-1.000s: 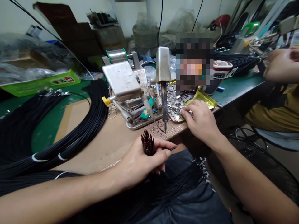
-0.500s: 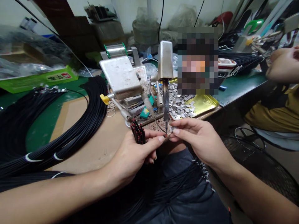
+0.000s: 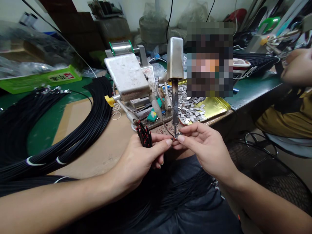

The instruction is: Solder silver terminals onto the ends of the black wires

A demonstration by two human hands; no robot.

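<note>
Nearest, black cables (image 3: 187,190) drape across the person's dark-clothed lap, which apparently takes their weight and keeps them within reach. Above it, the left hand (image 3: 148,152) is closed around a cable bundle (image 3: 144,135), its red-tipped ends pointing up out of the fist. Thumb and forefinger pinch one separate cable end (image 3: 173,139), seemingly so that a single end can be presented while the others stay gathered. The right hand (image 3: 207,144) comes in opposite, thumb and fingers together on a small metal connector (image 3: 178,133), mostly hidden by the fingertips. Cable end and connector meet just under the tip of an upright soldering iron (image 3: 175,100); whether the tip touches them is too small to tell. The iron is mounted on a stand, which probably leaves both hands free. A thin feed tube (image 3: 168,130) slants to the same spot, likely bringing solder from the spool (image 3: 121,48) behind. Just beyond the right hand, loose connectors (image 3: 191,112) fill part of a gold tray (image 3: 218,105), presumably for easy picking.
</note>
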